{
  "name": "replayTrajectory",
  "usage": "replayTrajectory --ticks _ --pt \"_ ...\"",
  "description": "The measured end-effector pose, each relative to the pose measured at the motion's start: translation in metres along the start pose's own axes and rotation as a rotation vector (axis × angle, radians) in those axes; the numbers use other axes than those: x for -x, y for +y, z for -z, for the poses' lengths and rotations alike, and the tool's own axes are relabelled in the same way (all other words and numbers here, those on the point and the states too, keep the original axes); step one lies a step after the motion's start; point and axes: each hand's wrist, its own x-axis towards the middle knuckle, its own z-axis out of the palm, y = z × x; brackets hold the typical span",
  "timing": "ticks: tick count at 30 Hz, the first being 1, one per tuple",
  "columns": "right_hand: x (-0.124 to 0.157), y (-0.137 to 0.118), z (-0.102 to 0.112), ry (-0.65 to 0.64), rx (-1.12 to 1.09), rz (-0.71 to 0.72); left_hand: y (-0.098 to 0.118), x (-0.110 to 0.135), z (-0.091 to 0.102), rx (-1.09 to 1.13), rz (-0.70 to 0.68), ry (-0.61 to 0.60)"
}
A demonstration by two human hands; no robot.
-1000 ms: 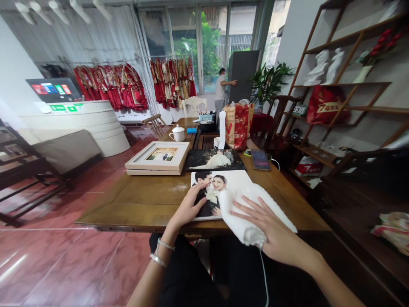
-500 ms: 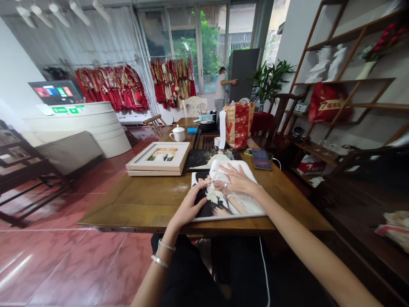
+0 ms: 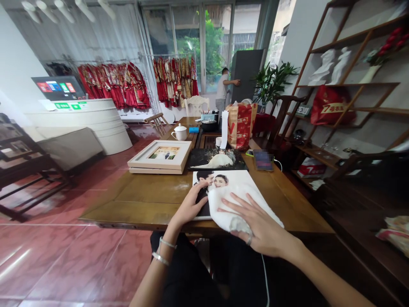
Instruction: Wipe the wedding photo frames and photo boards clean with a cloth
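- On the near edge of the wooden table point(image 3: 128, 198) lies a large photo panel point(image 3: 238, 178), flat, showing a couple against a white ground.
- A white cloth point(image 3: 220, 211) is spread over its lower right part, its near end bunched up.
- The right hand point(image 3: 252, 217) lies on that cloth with fingers fanned wide, pressing rather than gripping (there's a ring on one finger); whether the thumb pinches the bunched end, I can't tell from here.
- The left hand point(image 3: 190, 204) rests on the panel's left side, fingers loosely spread, well apart from the other hand. Two pale bands point(image 3: 160, 258) circle that wrist.
- Just beyond the panel lies a darker picture point(image 3: 220, 160) with a long white gown in it.
- To its left, two pale frames point(image 3: 156, 165) are stacked, the top one holding a small photo.
- To its right sits a phone point(image 3: 263, 164) with a white cable point(image 3: 279, 164) beside it.
- Farther along the table stand a lidded white mug point(image 3: 180, 133), a small blue box point(image 3: 193, 129), a black pot point(image 3: 209, 125) and a red-and-tan paper bag point(image 3: 241, 128).
- Near the window, another person point(image 3: 221, 87) has an arm stretched to a tall grey cabinet point(image 3: 246, 72).
- Red and gold garments point(image 3: 128, 87) hang along the back, and wooden shelves point(image 3: 380, 85) rise at the right.
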Motion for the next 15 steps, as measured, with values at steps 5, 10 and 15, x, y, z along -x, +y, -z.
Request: replayTrajectory --ticks 5,10,15 --pt "-0.028 0.039 0.006 0.05 0.062 -0.123 0.004 0.0 0.002 0.01 -0.001 -0.01" --pt "-0.072 0.073 0.017 0.069 0.078 -0.292 0.005 0.0 0.003 0.029 0.014 -0.003" --pt "-0.085 0.058 0.009 0.081 0.075 -0.283 0.002 0.0 0.002 0.061 0.031 0.021"
